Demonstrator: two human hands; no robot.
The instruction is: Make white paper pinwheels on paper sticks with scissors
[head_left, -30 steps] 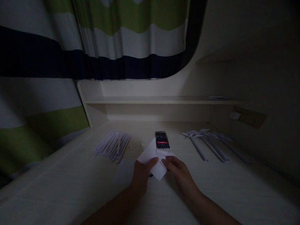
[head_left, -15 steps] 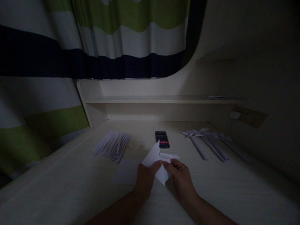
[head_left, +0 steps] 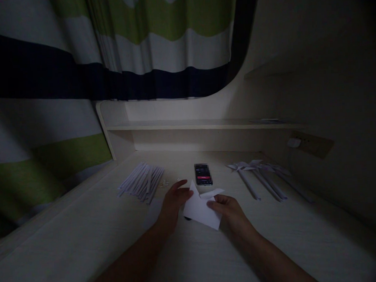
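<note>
The white paper (head_left: 201, 208) sits low over the desk (head_left: 86, 243), in the middle, just in front of the phone (head_left: 203, 174). The right hand (head_left: 229, 209) pinches its right edge (thumb on top). The left hand (head_left: 174, 199) is open with fingers spread, touching the paper's left edge but not gripping it. The paper lies between both hands, its long side running from left hand to right, tipped a bit

Phone (head_left: 203, 174) screen at frame centre pixelated, unreadable. Small pale bits (head_left: 164, 183) beside paper sticks (head_left: 141, 183): too small to identify. Dark object (head_left: 187, 218) under folded paper (head_left: 201, 206) mostly hidden. Both forearms cut by bottom edge. Right side too dark.
</note>
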